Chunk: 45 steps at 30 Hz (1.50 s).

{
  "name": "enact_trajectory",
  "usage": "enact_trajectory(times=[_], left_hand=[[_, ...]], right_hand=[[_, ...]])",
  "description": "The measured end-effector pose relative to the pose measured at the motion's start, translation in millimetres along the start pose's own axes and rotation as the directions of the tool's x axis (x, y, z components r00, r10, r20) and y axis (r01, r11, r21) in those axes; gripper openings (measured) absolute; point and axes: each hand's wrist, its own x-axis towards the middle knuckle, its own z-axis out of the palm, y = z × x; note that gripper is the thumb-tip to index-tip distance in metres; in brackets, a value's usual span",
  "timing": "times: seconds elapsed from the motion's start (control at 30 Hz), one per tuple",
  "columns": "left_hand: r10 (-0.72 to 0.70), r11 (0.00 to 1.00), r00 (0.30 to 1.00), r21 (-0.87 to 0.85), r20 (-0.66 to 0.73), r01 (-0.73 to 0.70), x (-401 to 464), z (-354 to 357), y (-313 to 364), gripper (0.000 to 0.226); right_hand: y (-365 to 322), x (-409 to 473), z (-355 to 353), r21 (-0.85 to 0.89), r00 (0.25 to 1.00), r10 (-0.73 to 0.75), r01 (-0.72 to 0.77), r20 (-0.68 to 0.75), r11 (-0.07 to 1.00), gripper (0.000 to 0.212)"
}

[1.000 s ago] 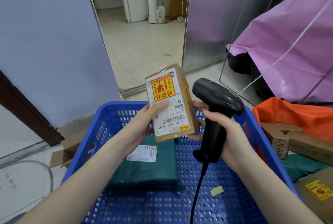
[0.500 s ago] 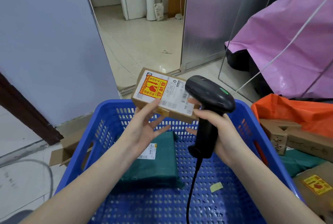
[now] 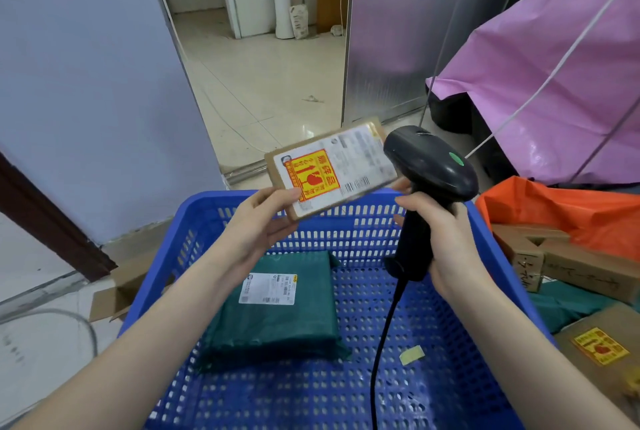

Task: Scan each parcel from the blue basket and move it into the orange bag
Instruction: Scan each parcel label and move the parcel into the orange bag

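From the head camera: several parcels are already lying in the orange bag [image 3: 554,211], while one green parcel [image 3: 277,308] is waiting in the blue basket [image 3: 485,291]. The left hand [image 3: 256,232] is pinching a brown fragile-stickered box [image 3: 329,170] above the basket; the right hand [image 3: 446,239] is gripping the scanner [image 3: 429,166].

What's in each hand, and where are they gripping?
Left hand pinches the cardboard parcel at its near-left corner. Right hand wraps the handle of the black scanner.
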Motion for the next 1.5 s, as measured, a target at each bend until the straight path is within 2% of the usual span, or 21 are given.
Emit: enact_trajectory(times=[0.07, 0.17, 0.27, 0.4, 0.6, 0.67, 0.8, 0.9, 1.0, 1.07, 1.13, 1.37, 1.5], left_hand=[[-0.014, 0.998, 0.999, -0.066, -0.044, 0.011, 1.1, -0.2, -2.2, 0.045], [-0.001, 0.995, 0.996, -0.097, -0.089, -0.007, 2.4, -1.0, -1.2, 0.044], [0.017, 0.994, 0.996, -0.108, -0.082, -0.026, 1.7, 0.2, 1.2, 0.045], [0.036, 0.993, 0.995, -0.105, -0.095, -0.046, 2.3, 0.2, 2.2, 0.048], [0.051, 0.992, 0.994, -0.109, -0.100, -0.062, 2.0, 0.2, 2.1, 0.047], [0.058, 0.992, 0.993, -0.103, -0.101, -0.069, 1.8, 0.7, 1.8, 0.046], [0.063, 0.993, 0.992, -0.090, -0.114, -0.073, 3.6, -1.1, 2.2, 0.047], [0.065, 0.996, 0.992, -0.057, -0.110, -0.071, 3.6, -2.1, 1.7, 0.046], [0.072, 0.997, 0.991, 0.004, -0.112, -0.072, -0.4, -4.3, -0.6, 0.052], [0.075, 0.996, 0.990, 0.060, -0.117, -0.068, -5.3, -5.8, -3.9, 0.061], [0.067, 0.993, 0.991, 0.100, -0.114, -0.055, -10.3, -3.6, -9.5, 0.059], [-0.002, 0.998, 1.000, 0.062, -0.007, 0.003, -13.6, 71.8, -29.5, 0.040], [-0.030, 0.998, 0.992, 0.064, 0.121, 0.022, -10.6, 145.6, -35.6, 0.051]], right_hand=[[1.5, -1.0, 0.5, -0.018, 0.999, -0.026, 0.027, 0.037, 0.999, 0.031], [6.7, -5.6, 4.7, -0.075, 0.984, -0.019, 0.033, 0.178, 0.997, 0.027], [12.6, -5.1, 6.9, -0.179, 0.982, 0.013, 0.022, 0.187, 0.984, 0.035], [10.0, -3.6, 6.5, -0.202, 0.981, 0.053, -0.015, 0.184, 0.979, 0.034], [12.4, -6.3, 6.3, -0.337, 0.972, 0.042, 0.039, 0.229, 0.941, 0.038], [13.1, -6.9, 6.6, -0.329, 0.977, 0.037, 0.035, 0.211, 0.944, 0.037], [9.7, -5.9, 5.5, -0.175, 0.977, 0.025, 0.013, 0.211, 0.984, 0.024], [6.3, -4.9, 2.0, -0.148, 0.976, 0.008, 0.025, 0.220, 0.989, 0.034], [3.9, -6.0, -7.4, -0.127, 0.984, -0.003, 0.027, 0.179, 0.992, 0.029], [2.7, -5.7, -18.6, -0.069, 0.992, -0.013, 0.022, 0.127, 0.997, 0.018], [0.0, -4.2, -32.7, 0.010, 0.998, -0.020, 0.020, 0.063, 1.000, 0.008], [-22.6, -3.2, -97.2, 0.228, 0.987, -0.009, 0.047, -0.163, 0.972, 0.012], [-40.9, -8.5, -147.8, 0.226, 0.961, -0.044, 0.109, -0.274, 0.968, 0.020]])
